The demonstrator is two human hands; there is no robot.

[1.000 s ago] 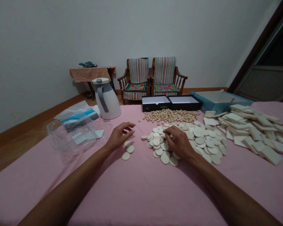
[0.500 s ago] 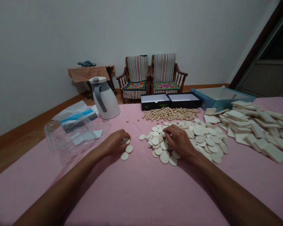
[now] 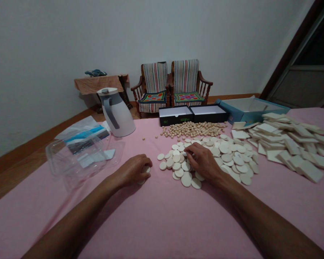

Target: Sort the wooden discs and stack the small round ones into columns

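left hand [image 3: 135, 172] curls over loose white discs [image 3: 147, 169] on the pink cloth [image 3: 162, 223] (grip itself hidden, cannot tell). right hand [image 3: 203, 162] rests loosely open, fingertips on the disc pile [image 3: 232, 158]. the green mark on the black box [image 3: 176, 120] is unreadable.

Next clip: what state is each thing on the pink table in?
Left hand: curled shut over loose discs.
Right hand: palm down on disc pile, fingertips bent.
Jug: upright, lid on.
Black boxes: open, side by side.
Blue box: open.
Clear container: lying flat, lid state unclear.
Square tiles: loose heap.
Beads: loose heap.
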